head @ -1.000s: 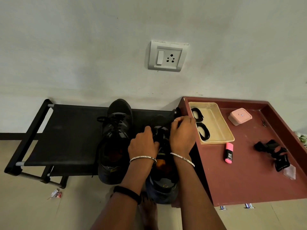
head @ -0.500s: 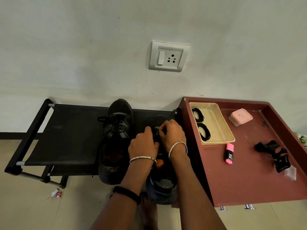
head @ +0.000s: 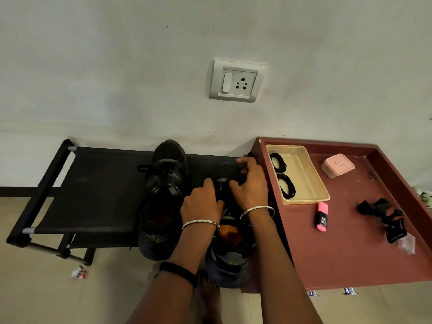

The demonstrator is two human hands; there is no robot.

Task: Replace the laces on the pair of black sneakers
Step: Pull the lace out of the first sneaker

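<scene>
- Both hands work the lacing of one black sneaker [head: 230,263]. The left hand [head: 202,203] is curled over its upper, and the right hand [head: 252,185] is curled at the toe end, pinching something dark. Whether that is lace or fabric cannot be told.
- That sneaker lies at the right end of a black fabric rack [head: 93,188], its heel jutting past the front edge. A hard tug toward the person could tip it off onto the floor.
- Beside it, near the rack's middle, the laced sneaker [head: 167,181] has its bow tied, with loops trailing toward the left. A stray finger could drag those loops into the work.
- Black lace, black eyelets and dim light leave little contrast, so a skipped or crossed eyelet looks the likeliest error and could easily go unnoticed.
- Two coiled laces [head: 287,187] wait in a beige tray [head: 304,174] at the back left corner of the maroon table [head: 350,253], just beside the right hand. An old lace dropped there could be confused with the fresh ones.
- A pink highlighter [head: 322,216] lies just in front of the tray, where a careless reach could send it rolling toward the table's front edge.
</scene>
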